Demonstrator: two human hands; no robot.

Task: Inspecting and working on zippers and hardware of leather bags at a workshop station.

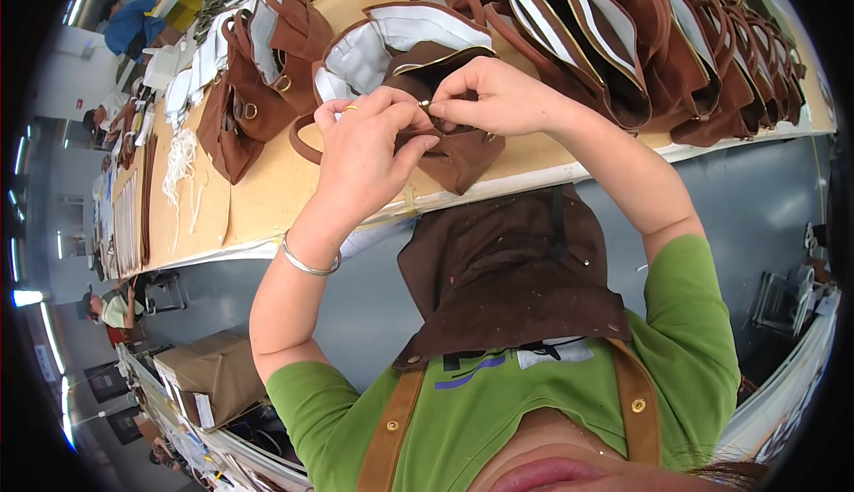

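A brown handbag (458, 161) with a white lining lies open at the table's near edge, in front of me. Both of my hands meet over its mouth. My right hand (503, 96) pinches a small shiny metal piece (425, 103) between thumb and fingertips; it may be a zipper end or pull, but it is too small to be sure. My left hand (366, 149) bends its fingers and thumb around the bag's upper edge just beside that piece. The fingers partly hide what they grip. A gold-toothed zipper edge (436, 59) curves behind the hands.
Many similar brown bags (623, 47) crowd the right of the table (267, 216), and another brown bag (253, 92) stands at left. White strings (181, 167) lie beyond it. Other people, one in blue (133, 25), are far left. A brown apron (511, 270) hangs at the near edge.
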